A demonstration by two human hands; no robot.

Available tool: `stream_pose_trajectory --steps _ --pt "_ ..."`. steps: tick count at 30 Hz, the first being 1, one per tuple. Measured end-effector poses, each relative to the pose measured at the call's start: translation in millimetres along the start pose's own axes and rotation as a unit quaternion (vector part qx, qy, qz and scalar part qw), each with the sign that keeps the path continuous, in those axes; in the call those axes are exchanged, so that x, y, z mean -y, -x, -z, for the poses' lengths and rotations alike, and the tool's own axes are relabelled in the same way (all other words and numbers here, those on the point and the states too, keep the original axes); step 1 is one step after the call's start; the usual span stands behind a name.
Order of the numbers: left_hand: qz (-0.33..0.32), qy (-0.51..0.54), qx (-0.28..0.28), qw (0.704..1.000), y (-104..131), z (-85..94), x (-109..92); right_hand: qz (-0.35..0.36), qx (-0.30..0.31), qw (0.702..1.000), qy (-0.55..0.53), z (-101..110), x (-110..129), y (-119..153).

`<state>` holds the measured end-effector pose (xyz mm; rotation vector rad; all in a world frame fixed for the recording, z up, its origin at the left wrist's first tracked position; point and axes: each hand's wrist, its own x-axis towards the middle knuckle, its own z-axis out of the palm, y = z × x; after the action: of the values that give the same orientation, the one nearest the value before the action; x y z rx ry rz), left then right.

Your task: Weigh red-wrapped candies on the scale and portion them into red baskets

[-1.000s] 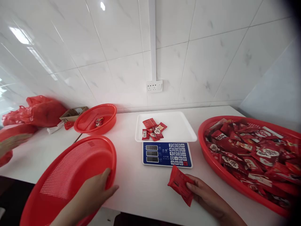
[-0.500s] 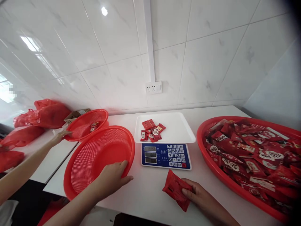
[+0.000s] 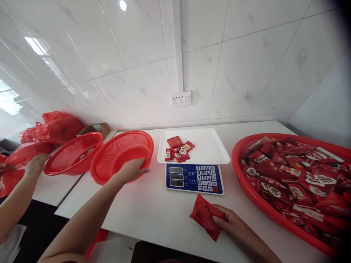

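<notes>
Step, by the look of it: handling the basket with one hand, packet kept in the other. Left hand grasps the basket by its near right rim, fingers inside, thumb outside; basket sits left of center in the frame. Right hand pinches a red packet, lower center, above the table, just in front of the scale. Small packets lie on the white tray, mid-frame. Filled tub at right edge. Co-worker's hand is at the left rim of the far basket; whether it grips, cannot tell. Any further shift of the basket calls for a firm rim hold and care with the far basket just beside.
</notes>
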<state>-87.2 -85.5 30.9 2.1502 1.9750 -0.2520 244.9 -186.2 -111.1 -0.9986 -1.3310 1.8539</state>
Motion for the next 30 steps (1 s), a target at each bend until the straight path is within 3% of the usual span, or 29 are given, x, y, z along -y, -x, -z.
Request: stream_pose_trajectory --steps 3,5,8,15,20,30 --pt "-0.029 0.028 -0.083 0.996 -9.8 -0.3 -9.6 0.0 -0.004 1.0 0.003 -0.4 1.6 0.3" --pt "-0.091 0.065 -0.134 0.985 -19.5 -1.2 -25.8 -0.004 -0.01 1.0 0.005 -1.0 2.5 0.3" --pt "-0.179 0.105 -0.124 0.97 -44.6 -0.6 -55.4 -0.012 -0.016 1.0 -0.006 -2.1 1.9 -0.1" --pt "-0.171 0.089 -0.106 0.976 -109.0 6.5 -99.8 -0.023 -0.026 0.998 -0.056 -0.8 -7.0 -1.2" --pt "-0.165 0.044 -0.089 0.981 -121.0 13.3 -109.1 -0.02 -0.022 0.997 -0.068 0.1 -8.5 -0.9" --pt "-0.211 0.009 -0.074 0.975 -116.4 5.3 -96.7 -0.01 -0.012 0.998 -0.064 0.2 -9.2 -0.4"
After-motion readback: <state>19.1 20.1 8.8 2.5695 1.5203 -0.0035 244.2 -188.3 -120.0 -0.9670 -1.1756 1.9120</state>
